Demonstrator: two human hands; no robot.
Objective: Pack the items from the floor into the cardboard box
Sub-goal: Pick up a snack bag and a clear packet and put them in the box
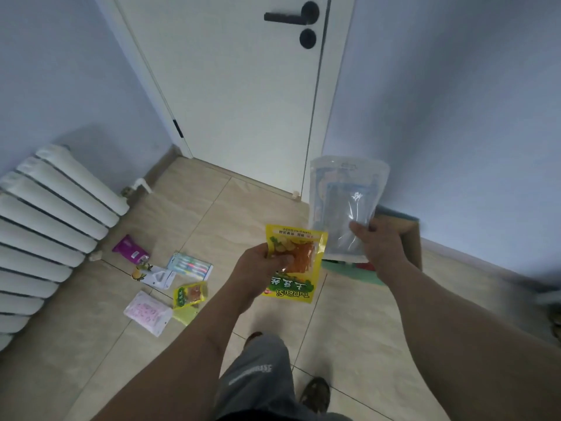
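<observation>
My left hand [261,265] grips a yellow snack packet [299,253] by its left edge, held flat over the floor. My right hand [379,244] holds a clear plastic pouch [343,205] upright by its lower corner, just above the cardboard box [409,238] that stands against the right wall. Most of the box is hidden behind the pouch and my hand. On the floor to the left lie a purple packet [130,249], a toothbrush pack [189,264], a white packet with fruit print [156,276], a second yellow snack packet [189,294] and a pink-white pouch [147,312].
A white radiator [51,226] runs along the left wall. A shut white door [243,95] stands ahead. Something green [352,273] lies at the box's near side. My legs and shoes [315,393] are at the bottom, on beige floor tiles.
</observation>
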